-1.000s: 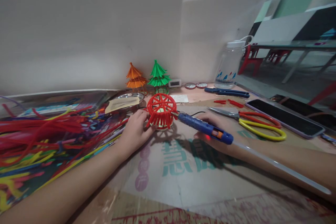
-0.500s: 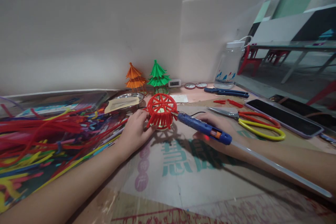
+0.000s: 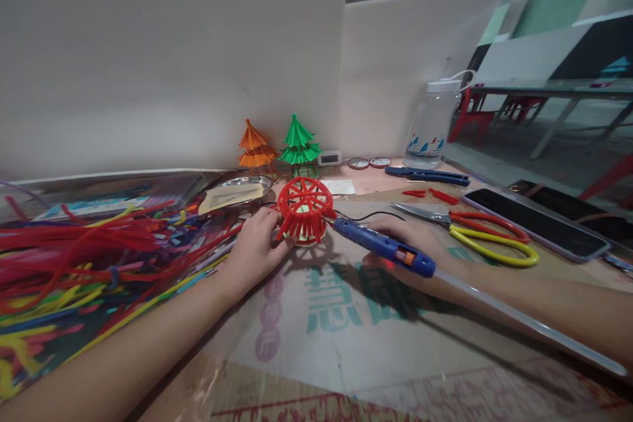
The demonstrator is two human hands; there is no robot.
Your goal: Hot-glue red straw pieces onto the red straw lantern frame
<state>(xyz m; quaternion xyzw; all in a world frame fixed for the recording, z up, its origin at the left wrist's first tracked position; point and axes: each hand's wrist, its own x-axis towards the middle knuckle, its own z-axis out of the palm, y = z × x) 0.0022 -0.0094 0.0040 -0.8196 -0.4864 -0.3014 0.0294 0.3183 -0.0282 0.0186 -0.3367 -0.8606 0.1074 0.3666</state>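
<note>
My left hand [image 3: 262, 241] grips the left side of a round red pipe-cleaner frame [image 3: 305, 201], which has spokes on top and a fringe of short strips along its front. In my right hand [image 3: 413, 254] is a blue hot glue gun [image 3: 383, 245], with its nozzle at the right edge of the red frame. A small red light glows on the gun, and a long clear glue stick [image 3: 531, 320] sticks out of its back end. Behind the frame stand an orange pagoda-like model [image 3: 254, 145] and a green one [image 3: 299, 145].
Loose coloured pipe cleaners [image 3: 99, 264] heap up on the left, near a metal dish [image 3: 247, 188]. To the right lie scissors [image 3: 489, 231], a phone [image 3: 534, 221], blue-handled pliers [image 3: 428, 176] and red scraps [image 3: 442, 196]. A water bottle [image 3: 430, 125] stands at the back by the white partition [image 3: 198, 66].
The glue gun has tipped and dropped very slightly at the frame's right edge. My left hand and the red frame stay almost where they were.
</note>
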